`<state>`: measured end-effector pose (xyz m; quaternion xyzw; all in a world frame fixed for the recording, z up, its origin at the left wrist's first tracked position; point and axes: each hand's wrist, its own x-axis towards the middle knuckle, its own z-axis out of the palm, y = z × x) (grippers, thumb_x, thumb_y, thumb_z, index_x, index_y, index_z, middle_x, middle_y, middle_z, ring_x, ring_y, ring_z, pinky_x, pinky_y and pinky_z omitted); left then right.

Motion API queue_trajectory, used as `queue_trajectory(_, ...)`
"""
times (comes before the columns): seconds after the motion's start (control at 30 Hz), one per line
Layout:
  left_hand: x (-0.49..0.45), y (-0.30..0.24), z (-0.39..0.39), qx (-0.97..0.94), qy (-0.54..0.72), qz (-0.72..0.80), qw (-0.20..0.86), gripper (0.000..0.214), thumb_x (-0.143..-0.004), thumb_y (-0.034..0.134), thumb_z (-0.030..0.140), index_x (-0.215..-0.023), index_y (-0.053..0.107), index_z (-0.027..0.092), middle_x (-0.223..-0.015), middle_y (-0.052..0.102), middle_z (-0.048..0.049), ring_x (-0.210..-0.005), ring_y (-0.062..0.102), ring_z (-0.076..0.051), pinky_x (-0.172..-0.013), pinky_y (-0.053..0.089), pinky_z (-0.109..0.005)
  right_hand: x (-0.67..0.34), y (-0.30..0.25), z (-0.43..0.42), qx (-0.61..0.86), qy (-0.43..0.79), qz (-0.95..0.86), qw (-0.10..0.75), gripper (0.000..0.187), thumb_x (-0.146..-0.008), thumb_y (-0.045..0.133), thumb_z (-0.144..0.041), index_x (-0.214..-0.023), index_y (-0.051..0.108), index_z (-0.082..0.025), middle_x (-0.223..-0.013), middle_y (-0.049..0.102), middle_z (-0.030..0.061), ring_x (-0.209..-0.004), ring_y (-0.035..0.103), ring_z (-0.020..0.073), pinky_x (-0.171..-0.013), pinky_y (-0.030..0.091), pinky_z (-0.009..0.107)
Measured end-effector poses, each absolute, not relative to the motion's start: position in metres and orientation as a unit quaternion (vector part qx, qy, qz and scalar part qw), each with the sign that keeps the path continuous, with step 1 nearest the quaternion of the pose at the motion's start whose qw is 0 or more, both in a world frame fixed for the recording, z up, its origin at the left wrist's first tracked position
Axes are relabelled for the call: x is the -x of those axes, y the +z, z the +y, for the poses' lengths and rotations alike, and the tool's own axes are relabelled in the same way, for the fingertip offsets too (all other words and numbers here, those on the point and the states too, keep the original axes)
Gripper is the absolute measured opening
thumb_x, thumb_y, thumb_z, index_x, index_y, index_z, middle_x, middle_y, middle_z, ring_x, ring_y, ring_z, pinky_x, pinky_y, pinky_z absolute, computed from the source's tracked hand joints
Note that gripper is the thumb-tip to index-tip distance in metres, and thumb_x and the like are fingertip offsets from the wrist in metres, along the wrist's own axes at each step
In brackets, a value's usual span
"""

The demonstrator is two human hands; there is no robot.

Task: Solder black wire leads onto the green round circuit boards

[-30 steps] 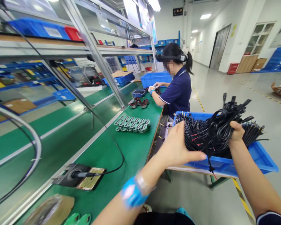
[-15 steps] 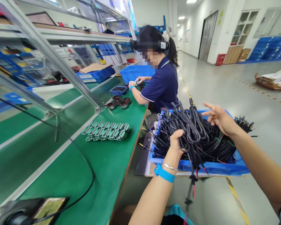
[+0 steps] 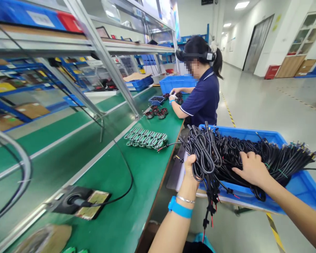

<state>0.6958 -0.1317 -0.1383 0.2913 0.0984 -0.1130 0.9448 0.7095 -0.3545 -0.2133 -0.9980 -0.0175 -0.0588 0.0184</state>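
Note:
My left hand [image 3: 191, 169], with a blue wristband, is closed around a bundle of black cables [image 3: 204, 154] whose ends dangle below it, beside the green bench edge. To its right, my right hand [image 3: 250, 168] lies with fingers spread on the pile of black cables [image 3: 279, 160] in the blue bin [image 3: 304, 186]. The bin stands on a low stand to the right of the bench.
The green workbench [image 3: 126, 196] holds a row of green round parts [image 3: 146, 138], a black cord and a small fixture [image 3: 79, 203]. A co-worker in a navy shirt [image 3: 202, 98] works farther along. Metal shelf posts and blue bins stand left; open floor lies to the right.
The cable bundle passed from my right hand to my left hand, which now grips it. My right hand opened and came down flat on the cables in the bin.

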Motion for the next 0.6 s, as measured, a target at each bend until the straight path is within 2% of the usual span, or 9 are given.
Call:
queue_trajectory(0.07,-0.687,-0.132,-0.121,-0.309,-0.103,0.104,0.94,0.076,-0.038,0.068,0.034,-0.108,0.05,0.009,-0.094,0.064,-0.0115,-0.086,0.061,-0.029,-0.079,0.049,-0.041,-0.704,-0.228,-0.373,0.997,-0.079,-0.012,0.008,0.071,-0.076,0.061,-0.044,-0.135,0.048,-0.007,-0.115,0.045,0.0207,-0.102,0.047,0.0378,-0.085,0.043,0.047)
queue_trajectory(0.17,-0.672,-0.122,-0.107,-0.365,-0.115,0.167,0.909,0.059,-0.035,0.058,0.034,-0.088,0.054,0.01,-0.073,0.061,-0.008,-0.06,0.056,-0.02,-0.058,0.046,-0.034,-0.709,-0.226,-0.399,0.988,-0.117,-0.057,0.085,0.053,-0.072,0.054,-0.011,-0.125,0.06,-0.01,-0.12,0.05,0.0171,-0.11,0.051,0.03,-0.098,0.042,0.041)
queue_trajectory(0.23,-0.664,-0.12,-0.099,-0.396,-0.143,0.174,0.89,0.051,-0.034,0.055,0.037,-0.078,0.055,0.01,-0.058,0.054,-0.0066,-0.046,0.047,-0.017,-0.051,0.042,-0.034,-0.714,-0.205,-0.404,0.957,-0.206,-0.112,0.17,0.042,-0.075,0.05,-0.01,-0.113,0.066,-0.012,-0.121,0.056,0.0113,-0.11,0.056,0.0241,-0.1,0.045,0.037)
queue_trajectory(0.27,-0.661,-0.121,-0.096,-0.396,-0.16,0.147,0.892,0.052,-0.034,0.056,0.038,-0.078,0.057,0.009,-0.059,0.054,-0.008,-0.047,0.048,-0.018,-0.052,0.043,-0.036,-0.716,-0.188,-0.402,0.931,-0.266,-0.132,0.212,0.036,-0.08,0.049,-0.018,-0.111,0.066,-0.014,-0.119,0.059,0.0081,-0.106,0.059,0.0226,-0.098,0.047,0.038)
queue_trajectory(0.33,-0.656,-0.123,-0.093,-0.371,-0.183,0.089,0.906,0.061,-0.035,0.064,0.04,-0.086,0.062,0.006,-0.074,0.06,-0.0134,-0.059,0.055,-0.022,-0.06,0.047,-0.038,-0.715,-0.149,-0.383,0.877,-0.354,-0.129,0.298,0.035,-0.085,0.053,-0.033,-0.115,0.066,-0.022,-0.111,0.063,0.001,-0.092,0.064,0.0196,-0.09,0.052,0.039)
queue_trajectory(0.43,-0.646,-0.121,-0.098,-0.322,-0.205,0.046,0.923,0.08,-0.034,0.071,0.043,-0.103,0.062,0.004,-0.111,0.059,-0.0179,-0.094,0.059,-0.029,-0.075,0.051,-0.037,-0.709,-0.096,-0.327,0.793,-0.3,-0.186,0.497,0.042,-0.08,0.064,-0.033,-0.121,0.063,-0.024,-0.1,0.066,0.0003,-0.087,0.065,0.0153,-0.092,0.053,0.034)
queue_trajectory(0.5,-0.639,-0.115,-0.105,-0.324,-0.168,0.053,0.929,0.064,-0.033,0.067,0.037,-0.09,0.063,0.008,-0.103,0.061,-0.0148,-0.106,0.055,-0.033,-0.084,0.05,-0.039,-0.704,-0.072,-0.28,0.721,-0.213,-0.237,0.615,0.04,-0.08,0.063,-0.029,-0.119,0.064,-0.017,-0.101,0.066,0.0042,-0.086,0.065,0.0155,-0.08,0.056,0.029)
queue_trajectory(0.53,-0.635,-0.111,-0.108,-0.334,-0.135,0.065,0.931,0.051,-0.033,0.063,0.034,-0.079,0.061,0.011,-0.088,0.062,-0.0131,-0.107,0.053,-0.036,-0.087,0.048,-0.043,-0.702,-0.063,-0.256,0.699,-0.183,-0.256,0.642,0.036,-0.082,0.061,-0.027,-0.117,0.065,-0.017,-0.104,0.065,0.0049,-0.087,0.065,0.0146,-0.078,0.056,0.026)
queue_trajectory(0.6,-0.626,-0.102,-0.106,-0.355,-0.053,0.095,0.929,0.033,-0.033,0.057,0.031,-0.061,0.052,0.014,-0.058,0.052,-0.0096,-0.104,0.054,-0.04,-0.088,0.046,-0.049,-0.697,-0.048,-0.212,0.659,-0.13,-0.279,0.686,0.033,-0.083,0.058,-0.023,-0.114,0.066,-0.014,-0.097,0.066,0.0054,-0.077,0.063,0.0112,-0.068,0.054,0.021)
